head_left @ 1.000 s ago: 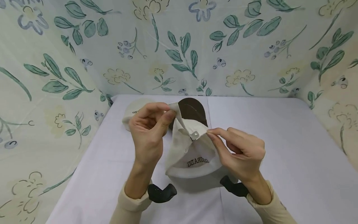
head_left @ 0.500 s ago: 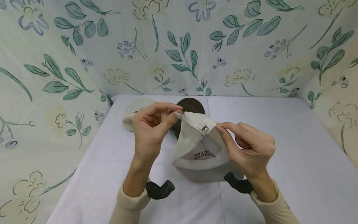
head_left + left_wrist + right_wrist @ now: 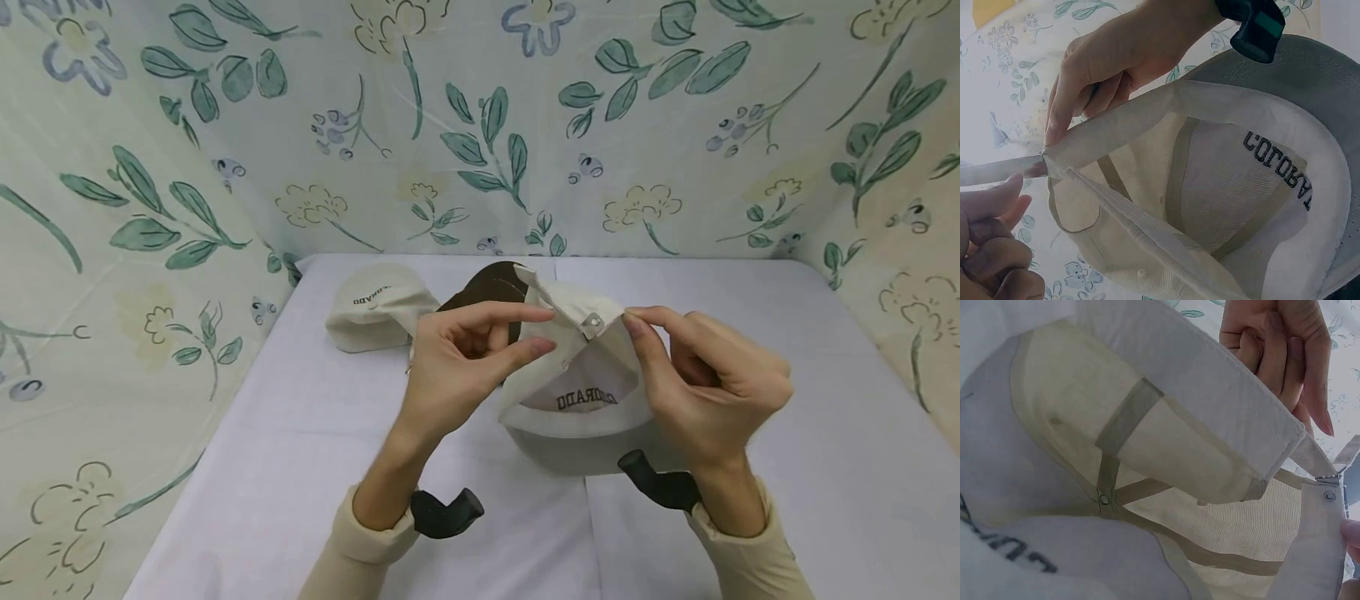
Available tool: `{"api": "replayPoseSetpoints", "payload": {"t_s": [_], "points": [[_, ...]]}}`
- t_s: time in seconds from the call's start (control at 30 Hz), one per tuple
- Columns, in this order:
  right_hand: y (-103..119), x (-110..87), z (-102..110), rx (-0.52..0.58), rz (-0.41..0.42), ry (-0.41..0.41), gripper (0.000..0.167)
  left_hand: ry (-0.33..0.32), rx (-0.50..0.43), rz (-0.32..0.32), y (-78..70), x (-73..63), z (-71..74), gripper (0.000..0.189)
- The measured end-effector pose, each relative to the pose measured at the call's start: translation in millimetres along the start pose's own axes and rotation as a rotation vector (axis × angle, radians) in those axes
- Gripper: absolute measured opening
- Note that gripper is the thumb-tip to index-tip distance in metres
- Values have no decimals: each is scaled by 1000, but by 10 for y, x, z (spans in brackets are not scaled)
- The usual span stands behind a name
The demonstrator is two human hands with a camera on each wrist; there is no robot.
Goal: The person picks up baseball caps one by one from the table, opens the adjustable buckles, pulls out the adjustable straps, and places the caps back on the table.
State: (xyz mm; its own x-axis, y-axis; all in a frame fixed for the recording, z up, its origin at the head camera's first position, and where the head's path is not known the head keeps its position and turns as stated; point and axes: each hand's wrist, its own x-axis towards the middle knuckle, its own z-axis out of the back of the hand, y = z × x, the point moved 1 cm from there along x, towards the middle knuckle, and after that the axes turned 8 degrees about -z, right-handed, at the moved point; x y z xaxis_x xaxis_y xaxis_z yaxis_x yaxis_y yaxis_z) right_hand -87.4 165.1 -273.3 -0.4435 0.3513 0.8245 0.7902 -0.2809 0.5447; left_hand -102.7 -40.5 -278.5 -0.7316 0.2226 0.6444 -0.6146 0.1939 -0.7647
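Note:
A cream baseball cap (image 3: 562, 423) is held up with its inside facing me, and the lettering (image 3: 587, 399) inside shows mirrored. Thumb and forefinger of my right hand (image 3: 716, 392) pinch the cap's back edge beside a small metal buckle (image 3: 592, 323). My left hand (image 3: 461, 362) is just left of it, thumb and forefinger apart with a gap between them. The end of the strap (image 3: 527, 277) sticks up free behind those fingers. In the left wrist view, the strap (image 3: 1000, 171) runs past the left thumb (image 3: 997, 195).
Another cream cap (image 3: 378, 312) with lettering lies at the back left of the white-covered table (image 3: 750, 333). Behind the left hand is a dark brown cap (image 3: 487, 285), partly hidden. A floral cloth (image 3: 480, 125) hangs behind and at the sides.
Both hands and the held cap have moved to the right. The left hand has let go of the strap, and its thumb and forefinger have parted. The right hand keeps its pinch.

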Motion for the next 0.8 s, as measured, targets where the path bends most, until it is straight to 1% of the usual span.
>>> {"api": "replayPoseSetpoints", "payload": {"t_s": [0.17,0.37,0.6,0.8], "points": [[3,18,5,-6,-11,-21,24,16,-16,8,40,-11,-71,26],[3,26,19,-30,-14,-20,23,24,-24,21,90,-35,-151,25],[-17,4,13,-37,-1,-4,23,-23,-20,-8,142,-37,-217,24],[-17,-7,9,-42,0,1,23,-28,-32,-29,183,-42,-238,24]]}}
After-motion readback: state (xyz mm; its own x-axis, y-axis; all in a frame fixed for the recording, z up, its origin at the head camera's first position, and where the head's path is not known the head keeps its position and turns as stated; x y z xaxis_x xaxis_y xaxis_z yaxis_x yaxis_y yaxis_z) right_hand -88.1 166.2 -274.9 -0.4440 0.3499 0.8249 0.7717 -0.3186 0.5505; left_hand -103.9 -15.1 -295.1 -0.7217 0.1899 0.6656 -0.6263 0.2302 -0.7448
